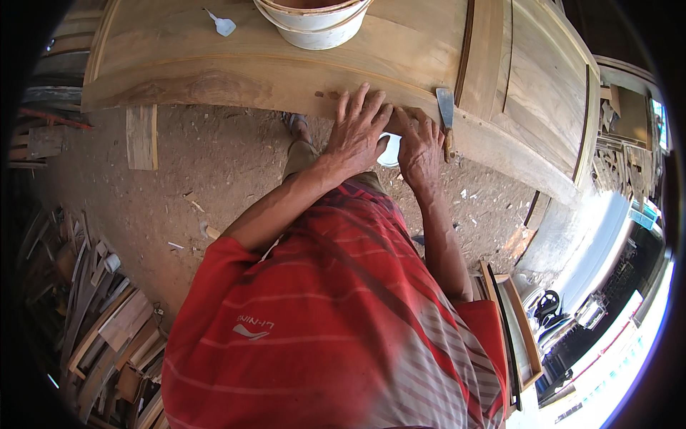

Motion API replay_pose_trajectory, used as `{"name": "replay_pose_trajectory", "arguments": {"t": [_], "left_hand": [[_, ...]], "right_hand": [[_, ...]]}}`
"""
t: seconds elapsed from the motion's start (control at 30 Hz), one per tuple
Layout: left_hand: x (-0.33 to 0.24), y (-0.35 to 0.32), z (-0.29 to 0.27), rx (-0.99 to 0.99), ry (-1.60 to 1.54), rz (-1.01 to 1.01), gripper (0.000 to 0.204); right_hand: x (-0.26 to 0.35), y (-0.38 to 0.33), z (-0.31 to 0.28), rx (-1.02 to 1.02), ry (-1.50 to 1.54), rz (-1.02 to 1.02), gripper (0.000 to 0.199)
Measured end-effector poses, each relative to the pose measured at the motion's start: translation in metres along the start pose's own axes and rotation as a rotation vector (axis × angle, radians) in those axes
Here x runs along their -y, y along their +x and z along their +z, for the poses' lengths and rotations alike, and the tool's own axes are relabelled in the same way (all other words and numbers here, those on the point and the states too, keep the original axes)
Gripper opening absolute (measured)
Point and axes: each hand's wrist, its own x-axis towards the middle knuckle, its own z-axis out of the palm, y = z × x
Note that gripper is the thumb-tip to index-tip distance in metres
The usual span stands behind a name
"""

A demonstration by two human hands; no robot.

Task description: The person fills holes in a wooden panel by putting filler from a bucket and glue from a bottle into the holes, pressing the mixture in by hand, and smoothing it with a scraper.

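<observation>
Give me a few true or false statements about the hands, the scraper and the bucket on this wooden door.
1. Both hands press on the near edge of the wooden door. True: left hand, right hand.
2. The right hand holds a hammer. False: a flat metal scraper sits beside it.
3. A white bucket stands on the door. True.
4. The floor is tiled. False: it is bare dirt with wood chips.
5. The shirt is blue. False: red, striped.

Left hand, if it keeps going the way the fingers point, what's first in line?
Likely the white bucket up on the wooden door; the left hand lies flat on the door's edge, fingers aimed toward it. Depth unclear.
</observation>
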Motion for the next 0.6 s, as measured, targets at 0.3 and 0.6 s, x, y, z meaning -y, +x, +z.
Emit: {"name": "replay_pose_trajectory", "arguments": {"t": [0.3,0.6], "left_hand": [[0.001,0.015,-0.004,0.009,0.005,-0.015,0.073],[0.004,-0.001,0.002,-0.041,-0.03,0.023,0.069]], "right_hand": [[0.003,0.011,0.004,-0.017,-0.025,0.035,0.055],[0.002,-0.005,-0.007,0.004,-0.105,-0.004,0.056]]}}
